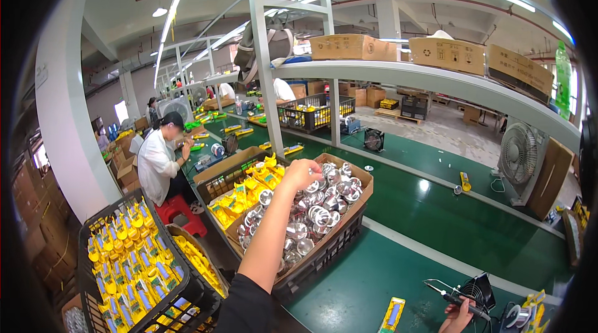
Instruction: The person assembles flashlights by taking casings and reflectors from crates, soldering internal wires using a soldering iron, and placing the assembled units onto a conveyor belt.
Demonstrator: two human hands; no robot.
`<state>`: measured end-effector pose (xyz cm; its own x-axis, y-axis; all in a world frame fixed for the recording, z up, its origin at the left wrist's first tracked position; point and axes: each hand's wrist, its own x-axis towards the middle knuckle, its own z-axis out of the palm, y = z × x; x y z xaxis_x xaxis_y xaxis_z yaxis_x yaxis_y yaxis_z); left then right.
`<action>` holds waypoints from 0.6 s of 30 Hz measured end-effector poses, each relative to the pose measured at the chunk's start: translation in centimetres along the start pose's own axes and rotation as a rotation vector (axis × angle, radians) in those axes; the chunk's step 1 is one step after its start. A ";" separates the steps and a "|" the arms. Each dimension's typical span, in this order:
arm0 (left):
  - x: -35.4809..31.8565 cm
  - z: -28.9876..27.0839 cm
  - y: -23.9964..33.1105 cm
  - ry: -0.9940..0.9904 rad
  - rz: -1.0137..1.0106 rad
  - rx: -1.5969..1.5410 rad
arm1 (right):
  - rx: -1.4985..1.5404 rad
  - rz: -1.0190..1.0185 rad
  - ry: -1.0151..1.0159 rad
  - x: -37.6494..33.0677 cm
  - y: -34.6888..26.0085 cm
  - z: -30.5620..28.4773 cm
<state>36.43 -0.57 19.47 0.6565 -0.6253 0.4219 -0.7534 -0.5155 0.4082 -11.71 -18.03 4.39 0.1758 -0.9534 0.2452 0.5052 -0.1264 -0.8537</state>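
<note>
My left hand point(303, 173) is over a cardboard box point(367, 191) heaped with shiny silver reflector cups point(321, 216). Its fingers are curled closed at the far part of the heap; whatever is between the fingertips is hidden. Low on the right, my right hand point(458, 315) grips a soldering iron point(477, 311) by its dark handle, the thin metal end pointing left. A yellow plastic housing with a blue-violet cell point(392, 315) lies on the green bench, left of that hand. A small black fan point(478, 290) stands just behind the iron.
Yellow housings fill a black crate point(180, 283) on my left. More yellow parts point(249, 190) lie beside the reflectors. A solder spool point(517, 315) sits at right. A grey shelf point(398, 70) spans overhead, carrying cartons. A white fan point(520, 152) stands far right. A co-worker point(159, 161) sits at left.
</note>
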 end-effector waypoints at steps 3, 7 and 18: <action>0.5 0.5 -0.3 -0.107 0.007 -0.024 | -0.001 0.031 -0.001 0.0 -0.3 -0.5; -1.3 1.7 0.0 -0.124 0.140 -0.057 | -0.047 0.063 -0.030 -0.2 0.0 -1.3; -2.7 2.7 1.9 0.037 0.265 0.295 | 0.074 0.135 0.007 -0.6 2.6 -3.0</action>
<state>33.09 -1.42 16.89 0.4346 -0.7408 0.5122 -0.8720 -0.4883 0.0335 -13.03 -18.57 0.65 0.2403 -0.9623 0.1273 0.5383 0.0230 -0.8424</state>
